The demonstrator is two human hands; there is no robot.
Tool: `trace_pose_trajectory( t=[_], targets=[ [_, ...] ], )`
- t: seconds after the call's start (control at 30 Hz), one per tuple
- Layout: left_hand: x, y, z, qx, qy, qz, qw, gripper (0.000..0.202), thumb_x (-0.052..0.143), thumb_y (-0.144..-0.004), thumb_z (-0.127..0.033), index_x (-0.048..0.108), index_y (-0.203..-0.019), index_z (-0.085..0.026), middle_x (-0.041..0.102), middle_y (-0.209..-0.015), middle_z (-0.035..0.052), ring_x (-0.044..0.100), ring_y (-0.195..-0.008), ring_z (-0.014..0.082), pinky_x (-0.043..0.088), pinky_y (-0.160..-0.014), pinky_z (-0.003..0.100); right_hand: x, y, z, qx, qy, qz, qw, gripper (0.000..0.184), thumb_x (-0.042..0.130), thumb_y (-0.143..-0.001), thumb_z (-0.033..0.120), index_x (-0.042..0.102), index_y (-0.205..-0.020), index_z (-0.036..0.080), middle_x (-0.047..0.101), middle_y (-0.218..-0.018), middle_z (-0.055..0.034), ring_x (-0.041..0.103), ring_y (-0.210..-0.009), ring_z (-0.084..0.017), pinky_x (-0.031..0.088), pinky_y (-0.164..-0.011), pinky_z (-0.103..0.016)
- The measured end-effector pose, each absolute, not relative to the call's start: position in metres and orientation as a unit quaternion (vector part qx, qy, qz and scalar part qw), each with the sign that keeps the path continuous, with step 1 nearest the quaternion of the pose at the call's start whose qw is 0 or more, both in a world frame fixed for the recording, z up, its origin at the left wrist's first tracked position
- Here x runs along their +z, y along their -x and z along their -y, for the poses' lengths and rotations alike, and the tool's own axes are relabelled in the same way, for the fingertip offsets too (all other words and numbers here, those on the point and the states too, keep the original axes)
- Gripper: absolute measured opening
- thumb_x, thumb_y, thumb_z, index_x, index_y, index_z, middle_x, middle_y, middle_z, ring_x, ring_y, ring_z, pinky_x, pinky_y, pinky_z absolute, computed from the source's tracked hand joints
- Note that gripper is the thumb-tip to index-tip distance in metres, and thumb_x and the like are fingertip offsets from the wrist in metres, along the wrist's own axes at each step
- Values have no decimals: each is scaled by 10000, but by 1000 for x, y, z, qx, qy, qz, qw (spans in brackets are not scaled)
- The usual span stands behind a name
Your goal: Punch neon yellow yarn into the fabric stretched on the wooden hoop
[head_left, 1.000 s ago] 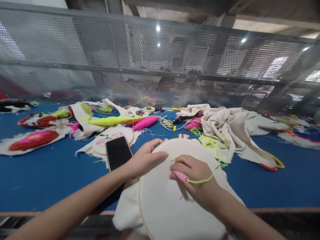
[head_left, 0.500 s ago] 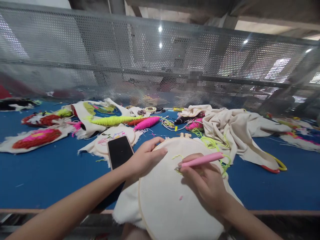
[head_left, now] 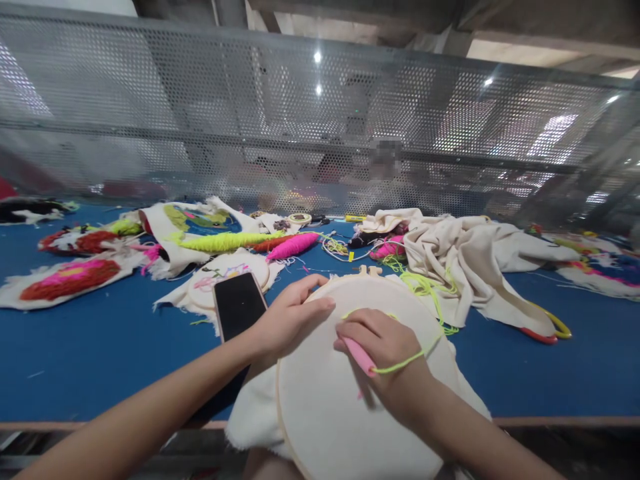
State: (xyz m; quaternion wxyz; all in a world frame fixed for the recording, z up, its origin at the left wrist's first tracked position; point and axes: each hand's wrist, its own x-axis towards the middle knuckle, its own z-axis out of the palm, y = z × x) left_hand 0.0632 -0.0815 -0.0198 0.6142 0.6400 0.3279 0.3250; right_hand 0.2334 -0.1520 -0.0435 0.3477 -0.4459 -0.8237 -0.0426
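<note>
My left hand (head_left: 290, 319) grips the upper left rim of a round embroidery hoop (head_left: 279, 407), thumb on top of the cloth. White fabric (head_left: 325, 407) is stretched in the hoop, and its loose edges hang around it. My right hand (head_left: 393, 353) is closed around a pink punch needle (head_left: 359, 355), with the handle's rear end toward me. Its tip is hidden behind my fingers at the cloth. Neon yellow-green yarn (head_left: 403, 365) runs from the handle's end over my wrist to the right. A short yellow-green line of stitches shows above my fingers.
A phone (head_left: 241, 303) lies left of the hoop, beside a smaller embroidered hoop (head_left: 205, 283). Pink (head_left: 293, 247) and yellow-green yarn bundles (head_left: 225, 241) lie behind. Crumpled cream cloth (head_left: 475, 253) is piled at right. A perforated metal screen (head_left: 300, 127) stands along the blue table's (head_left: 125, 353) back.
My right hand has turned the punch needle from pointing rightward to pointing back toward me, and moved slightly left over the cloth. The yarn now trails across my wrist. My left hand stays put.
</note>
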Motion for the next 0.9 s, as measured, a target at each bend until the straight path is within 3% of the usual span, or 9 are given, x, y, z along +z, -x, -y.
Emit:
trace_pose_trajectory(
  t=[0.07, 0.23, 0.37, 0.43, 0.9],
  targets=[
    [-20, -63, 82, 323, -636, -326, 621, 238, 582, -765, -348, 484, -920, -197, 575, -784, -18, 531, -669, 133, 418, -597, 238, -43, -233, 153, -21, 455, 817, 354, 132, 517, -878, 250, 625, -842, 184, 655, -795, -58, 598, -737, -170, 455, -661, -293],
    [-21, -63, 80, 322, -637, -310, 628, 261, 583, -777, -367, 487, -938, -186, 584, -811, -2, 553, -690, 147, 423, -613, 248, -43, -240, 158, 97, 456, 747, 473, 126, 529, -879, 290, 617, -871, 201, 663, -902, -45, 635, -810, -155, 514, -737, -281],
    [-21, -63, 80, 328, -653, -317, 605, 266, 575, -771, -376, 510, -934, -176, 560, -810, -5, 525, -683, 141, 413, -605, 242, -44, -240, 159, 243, 484, 663, 517, 154, 529, -871, 328, 604, -894, 195, 639, -899, -37, 640, -700, -119, 551, -510, -184],
    [-21, -63, 80, 327, -663, -323, 591, 261, 563, -773, -379, 513, -931, -176, 553, -807, -4, 514, -684, 141, 411, -603, 242, -45, -240, 159, 278, 479, 639, 533, 165, 538, -862, 333, 598, -914, 188, 637, -902, -39, 634, -675, -112, 560, -481, -175],
    [-23, -61, 78, 323, -668, -318, 590, 220, 563, -806, -354, 512, -943, -190, 555, -806, -20, 503, -689, 128, 397, -596, 220, -44, -239, 160, 186, 480, 685, 516, 91, 549, -860, 280, 612, -859, 213, 628, -888, -21, 656, -714, -118, 556, -537, -182]
  ],
)
